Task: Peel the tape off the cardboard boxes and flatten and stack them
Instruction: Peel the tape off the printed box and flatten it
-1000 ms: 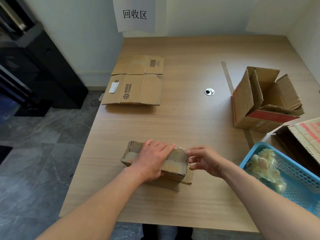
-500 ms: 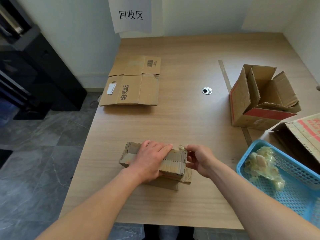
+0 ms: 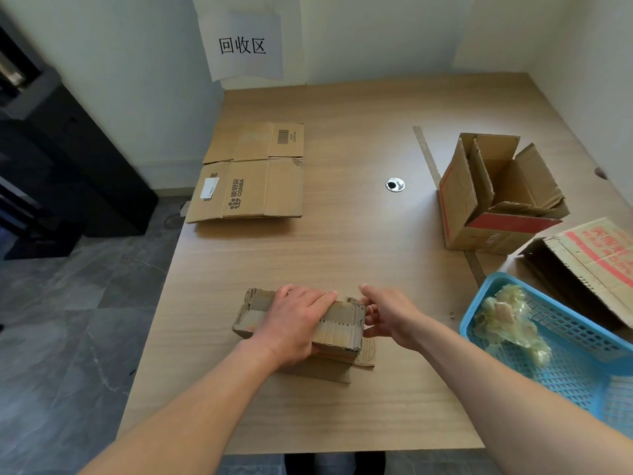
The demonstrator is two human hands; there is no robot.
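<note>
A small worn cardboard box (image 3: pixel 342 325) lies near the table's front edge. My left hand (image 3: pixel 294 323) rests across its top, with the fingers laid over to the far edge, and presses it down. My right hand (image 3: pixel 390 317) is at the box's right end with its fingers curled in against that end, where a small crumpled bit of tape (image 3: pixel 349 298) sticks up at the top corner. A flattened box (image 3: pixel 253 180) lies at the table's far left. An upright box with open flaps (image 3: pixel 493 200) stands at the right.
A blue plastic basket (image 3: pixel 470 317) at the front right holds a wad of peeled tape (image 3: pixel 507 317). Behind it lies another red-printed box (image 3: pixel 596 258). A round cable hole (image 3: pixel 394 184) sits mid-table. The table's left edge (image 3: pixel 171 269) drops to a grey floor.
My right hand has closed in on the box's right end, from open fingers to curled ones. The left hand has stayed on top of the box.
</note>
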